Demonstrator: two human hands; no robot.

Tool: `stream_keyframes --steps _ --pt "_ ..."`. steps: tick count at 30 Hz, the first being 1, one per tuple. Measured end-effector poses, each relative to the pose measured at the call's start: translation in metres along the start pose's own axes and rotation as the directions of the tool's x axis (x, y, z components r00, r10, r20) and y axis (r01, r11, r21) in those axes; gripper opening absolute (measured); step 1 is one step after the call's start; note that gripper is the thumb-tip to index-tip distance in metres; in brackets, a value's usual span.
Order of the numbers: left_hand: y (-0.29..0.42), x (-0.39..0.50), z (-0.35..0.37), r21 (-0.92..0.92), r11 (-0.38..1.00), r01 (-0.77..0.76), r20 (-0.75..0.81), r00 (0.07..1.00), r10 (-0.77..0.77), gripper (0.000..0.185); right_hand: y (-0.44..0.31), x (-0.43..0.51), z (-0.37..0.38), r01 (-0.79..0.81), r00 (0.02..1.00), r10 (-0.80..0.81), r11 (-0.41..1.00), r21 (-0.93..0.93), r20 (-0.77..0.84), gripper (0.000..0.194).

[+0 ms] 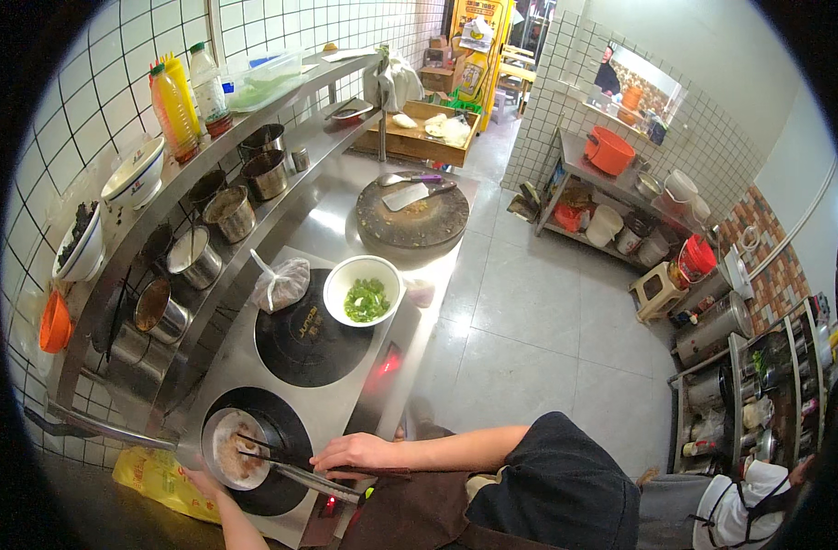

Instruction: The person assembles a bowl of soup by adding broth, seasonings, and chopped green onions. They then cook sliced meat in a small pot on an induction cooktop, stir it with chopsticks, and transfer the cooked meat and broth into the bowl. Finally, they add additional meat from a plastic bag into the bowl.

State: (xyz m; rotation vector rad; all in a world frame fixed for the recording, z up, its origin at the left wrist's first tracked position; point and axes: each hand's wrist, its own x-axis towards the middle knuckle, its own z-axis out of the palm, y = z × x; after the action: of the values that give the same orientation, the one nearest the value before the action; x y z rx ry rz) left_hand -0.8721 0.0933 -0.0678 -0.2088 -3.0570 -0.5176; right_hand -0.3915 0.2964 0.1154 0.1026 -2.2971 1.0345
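Note:
A small metal saucepan (pixel 266 427) stands on the lower black induction plate (pixel 291 416), with pale, brownish food (pixel 234 457) in it. My right hand (pixel 353 452) comes in from the right and grips a pair of dark chopsticks (pixel 267 457), whose tips reach into the food. Below that hand the saucepan's metal handle (pixel 319 483) points towards my brown apron (pixel 405 512). On the far side of the pan is my left hand (pixel 204 481), close to its rim; blur and the pan hide its grip. A yellow plastic bag (pixel 161 481) lies beside my left hand.
A white bowl of chopped greens (pixel 366 300) and a tied plastic bag (pixel 281 283) sit by the upper plate (pixel 302 357). Beyond, a round chopping block (pixel 412 223) carries a cleaver (pixel 408 197) and a spoon (pixel 395 180). Metal pots (pixel 195 258) line the shelf. Another person (pixel 728 505) is at bottom right.

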Motion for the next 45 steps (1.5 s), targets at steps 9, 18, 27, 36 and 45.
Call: stream_keyframes --steps 9,18,27,36,45 --pt "0.019 -0.021 -0.021 -0.101 0.995 -0.015 0.005 1.0 0.016 0.087 -0.002 0.0 -0.001 -0.006 1.0 0.006 1.0 0.015 0.002 0.021" --pt "0.023 -0.028 -0.025 -0.198 0.976 0.086 -0.029 0.995 -0.094 0.09 -0.004 -0.001 -0.002 -0.009 1.0 0.009 1.0 0.004 -0.002 0.022" --pt "0.023 -0.027 -0.025 -0.154 0.987 0.055 -0.032 0.998 -0.061 0.088 -0.005 -0.002 -0.002 0.001 1.0 0.0 1.0 0.013 -0.004 0.023" --pt "0.006 -0.008 -0.007 -0.46 0.887 -0.034 -0.021 0.999 0.027 0.084 -0.006 0.002 -0.002 -0.008 0.999 0.006 0.998 0.055 0.046 0.025" --pt "0.012 -0.015 -0.012 -0.312 0.936 -0.166 -0.18 0.977 0.113 0.068 -0.006 -0.002 -0.001 0.058 0.998 -0.056 0.997 0.059 -0.034 0.024"
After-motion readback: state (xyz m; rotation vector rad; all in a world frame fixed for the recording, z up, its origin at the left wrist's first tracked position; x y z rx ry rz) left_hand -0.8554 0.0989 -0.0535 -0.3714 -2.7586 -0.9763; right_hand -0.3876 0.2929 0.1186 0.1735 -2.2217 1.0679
